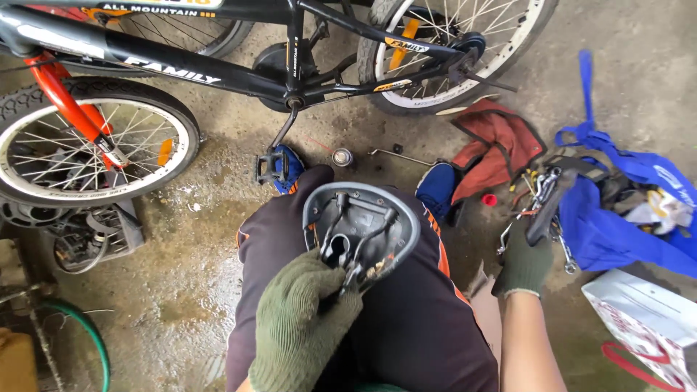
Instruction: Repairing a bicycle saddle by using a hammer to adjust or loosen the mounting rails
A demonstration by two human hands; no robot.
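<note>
My left hand (301, 319), in a green knit glove, grips the metal rails on the underside of a grey bicycle saddle (363, 225) that lies upside down on my lap. My right hand (524, 265), also gloved, reaches out to the right and closes on a dark-handled tool (546, 210) at a heap of wrenches (541, 190) on the floor. A black bicycle (218, 69) with an orange fork stands in front of me, its pedal (270, 168) close to my blue shoe (290, 165).
A blue bag (624, 218) and a red cloth (501, 145) lie on the wet concrete at right, with a white bag (646, 327) near the lower right. A small metal cap (343, 157) and a hex key (399, 154) lie under the bicycle. A crate of parts (87, 236) sits at left.
</note>
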